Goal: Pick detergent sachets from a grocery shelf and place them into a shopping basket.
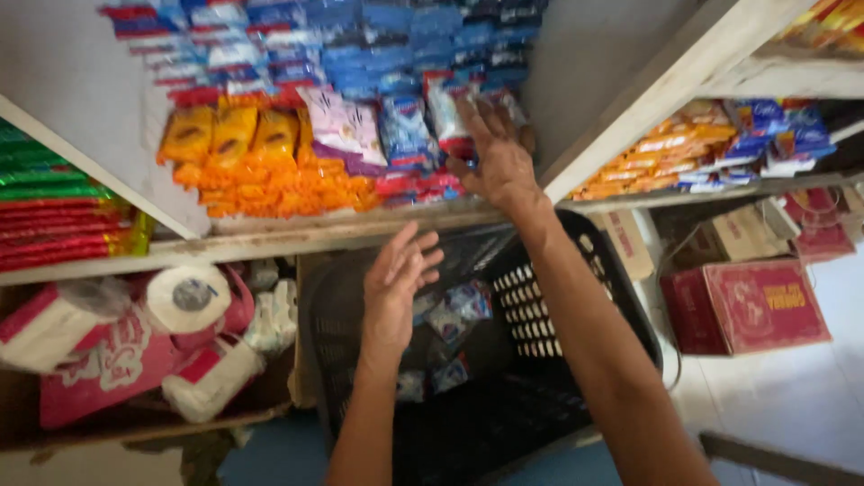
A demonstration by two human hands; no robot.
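The right hand [499, 162] is reaching up to the far shelf [360, 229], fingers spread on the blue and red packets [423, 126]. The left hand [396, 288] is hanging open and empty over the near black basket [621, 297]. A few small packets [450, 310] are lying inside, waiting

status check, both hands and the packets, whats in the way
Right hand up at the shelf on the red and blue packets, grip unclear. Left hand open above the black basket. Small packets in the basket. Nothing blocking.
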